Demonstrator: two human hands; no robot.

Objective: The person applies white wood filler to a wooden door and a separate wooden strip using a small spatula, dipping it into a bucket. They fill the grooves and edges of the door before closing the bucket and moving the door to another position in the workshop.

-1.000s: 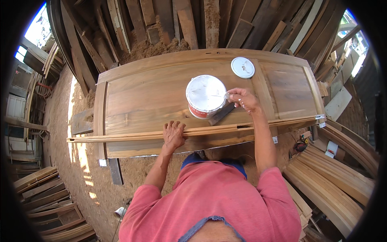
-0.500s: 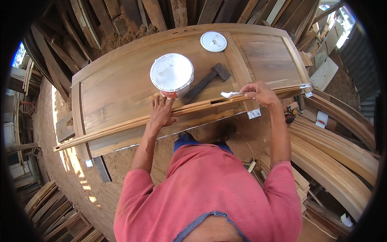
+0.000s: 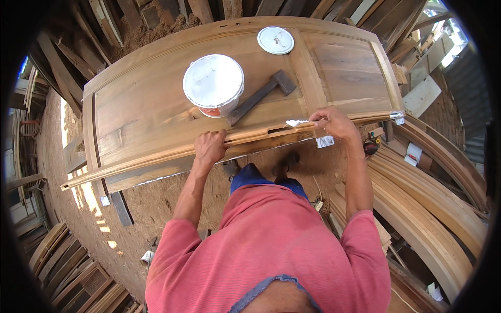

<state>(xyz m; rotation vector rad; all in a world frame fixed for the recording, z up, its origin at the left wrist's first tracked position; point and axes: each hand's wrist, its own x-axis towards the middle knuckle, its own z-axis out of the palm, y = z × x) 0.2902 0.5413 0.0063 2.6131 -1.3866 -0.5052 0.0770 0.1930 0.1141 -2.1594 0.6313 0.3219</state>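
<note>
A long wooden rail with a slot cut in it lies along the near side of a wooden panelled door. My left hand is closed over this rail left of the slot, its fingers curled across the top. Between the fingertips of my right hand is a thin spatula, mostly hidden, with a lump of white paste on its tip just above the rail. A white bucket coated with white inside stands on the door. Beside it lies a dark mallet.
A round white lid rests on the door's far part. Curved wooden boards are stacked at the right. A power tool sits near the door's right end. Planks lean behind, and sawdust covers the ground.
My left hand has gone from spread fingers near the bucket to a grip on the rail. My right hand still holds the spatula, its pasted tip now closer to the slot.
</note>
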